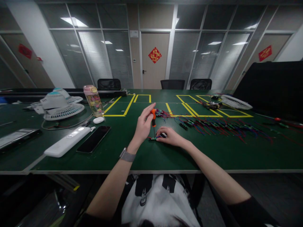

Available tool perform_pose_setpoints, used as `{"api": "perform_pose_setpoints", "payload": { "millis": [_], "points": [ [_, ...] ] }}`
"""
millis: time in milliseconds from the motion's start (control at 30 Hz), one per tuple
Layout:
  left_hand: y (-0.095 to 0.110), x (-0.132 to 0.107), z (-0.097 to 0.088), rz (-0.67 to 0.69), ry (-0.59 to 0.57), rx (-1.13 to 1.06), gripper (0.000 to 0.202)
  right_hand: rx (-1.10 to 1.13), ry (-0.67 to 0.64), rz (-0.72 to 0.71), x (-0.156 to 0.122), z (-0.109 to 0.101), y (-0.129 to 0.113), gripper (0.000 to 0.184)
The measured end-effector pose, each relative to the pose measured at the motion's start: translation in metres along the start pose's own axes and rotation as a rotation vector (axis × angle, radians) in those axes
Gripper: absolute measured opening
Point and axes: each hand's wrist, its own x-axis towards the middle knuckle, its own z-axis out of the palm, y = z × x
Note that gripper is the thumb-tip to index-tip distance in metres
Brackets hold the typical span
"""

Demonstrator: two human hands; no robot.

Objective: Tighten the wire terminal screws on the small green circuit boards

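Observation:
My left hand (144,123) is closed round an orange and black screwdriver (154,118), which stands upright with its tip down. Under the tip lies a small green circuit board (152,139) with thin wires, flat on the green table (132,162). From the right, my right hand (170,137) pinches the board's wired end against the table. Just behind the screwdriver sits a bundle of wired parts (162,113). A long row of similar boards with red and blue wires (213,124) stretches to the right.
On the left are a black phone (94,139), a long white device (67,142), a white mouse-like object (98,120), a pink-lidded bottle (93,101) and white fans (61,107). Yellow tape (114,115) marks the table. A dark monitor (272,88) stands at the right; chairs (172,84) line the far side.

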Motion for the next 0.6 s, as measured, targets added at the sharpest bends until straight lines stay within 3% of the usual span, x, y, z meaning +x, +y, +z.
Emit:
{"api": "perform_pose_setpoints", "payload": {
  "millis": [100, 267, 500, 600],
  "points": [
    [0.0002, -0.0011, 0.0015, -0.029, 0.001, -0.044, 0.04, -0.002, -0.004, -0.005, -0.0003, 0.0, 0.0, 0.008],
    [0.0008, -0.0015, -0.0002, 0.083, 0.129, 0.215, 0.033, -0.002, 0.001, 0.0, -0.0002, 0.001, 0.0012, 0.008],
    [-0.0004, -0.0002, -0.0012, 0.046, 0.028, 0.095, 0.036, -0.003, -0.001, -0.007, -0.0001, 0.0007, 0.0014, 0.007],
    [0.0001, -0.0008, -0.0013, 0.04, 0.076, 0.139, 0.033, -0.006, 0.001, -0.006, -0.0002, 0.0006, 0.0011, 0.007]
  ]
}}
